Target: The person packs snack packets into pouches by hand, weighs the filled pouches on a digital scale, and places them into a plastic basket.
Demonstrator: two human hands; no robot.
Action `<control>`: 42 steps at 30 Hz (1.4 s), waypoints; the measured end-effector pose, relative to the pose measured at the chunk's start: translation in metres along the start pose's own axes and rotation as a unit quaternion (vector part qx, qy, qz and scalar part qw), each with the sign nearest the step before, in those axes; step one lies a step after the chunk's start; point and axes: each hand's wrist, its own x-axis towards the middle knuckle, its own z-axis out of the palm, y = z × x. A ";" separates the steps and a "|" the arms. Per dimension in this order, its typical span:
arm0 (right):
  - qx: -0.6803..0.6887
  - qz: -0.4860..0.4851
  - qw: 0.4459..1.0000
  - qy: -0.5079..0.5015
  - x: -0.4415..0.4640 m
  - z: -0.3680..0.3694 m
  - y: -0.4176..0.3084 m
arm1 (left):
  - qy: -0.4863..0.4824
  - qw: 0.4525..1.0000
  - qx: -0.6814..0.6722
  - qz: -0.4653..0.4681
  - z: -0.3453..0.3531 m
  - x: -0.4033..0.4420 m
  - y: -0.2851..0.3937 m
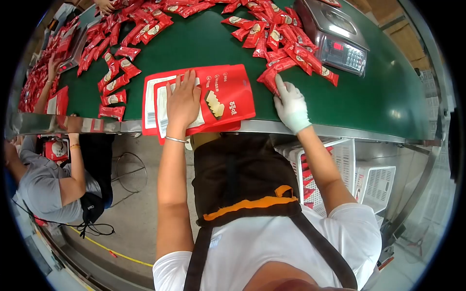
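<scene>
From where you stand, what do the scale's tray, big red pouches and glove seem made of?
Scale's tray: probably metal, silvery, with bright reflections. Big red pouches: likely plastic film, smooth and thin-edged, though coated paper is possible. Glove: seemingly thin fabric, matte white, wrinkling snugly around the hand.

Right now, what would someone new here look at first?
Probably the heaps of shiny red packets on the far part of the green table. Next, the big red pouches flat under the left hand at the near edge, and the white glove on the right hand, touching a small packet.
</scene>
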 end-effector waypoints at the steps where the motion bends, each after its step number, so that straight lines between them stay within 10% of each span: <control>1: -0.016 0.011 0.998 -0.053 -0.003 -0.016 -0.004 | 0.005 1.000 0.002 0.000 -0.001 0.003 0.000; 13: 0.198 -0.264 0.940 -0.088 0.078 0.040 -0.021 | -0.010 0.999 -0.052 0.009 -0.004 -0.001 -0.002; 15: 0.110 -0.454 0.882 -0.065 0.095 0.082 -0.027 | -0.015 0.999 -0.042 0.015 -0.004 0.000 -0.002; 19: 0.320 -0.331 0.855 -0.239 0.110 0.105 -0.074 | 0.037 0.995 -0.090 0.019 -0.004 -0.002 0.003; 22: 0.357 -0.294 0.847 -0.261 0.106 0.103 -0.071 | 0.094 0.987 0.124 0.043 -0.006 -0.001 0.013; 34: 0.498 -0.191 0.808 -0.249 0.067 0.111 -0.053 | 0.015 0.995 0.058 0.086 -0.007 -0.001 0.006; 36: 0.045 -0.164 0.918 -0.359 0.089 0.013 -0.057 | 0.014 0.995 0.045 0.085 -0.007 -0.003 0.005; 38: 0.187 -0.066 0.980 -0.029 0.077 -0.011 0.003 | 0.009 0.997 0.019 0.079 -0.006 -0.003 0.003; 40: 0.017 -0.046 0.981 0.186 0.089 -0.044 0.077 | 0.020 0.996 0.014 0.082 -0.005 -0.001 0.002; 42: 0.014 0.073 0.994 0.078 0.085 -0.061 0.126 | 0.017 0.996 0.013 0.082 -0.005 -0.004 0.002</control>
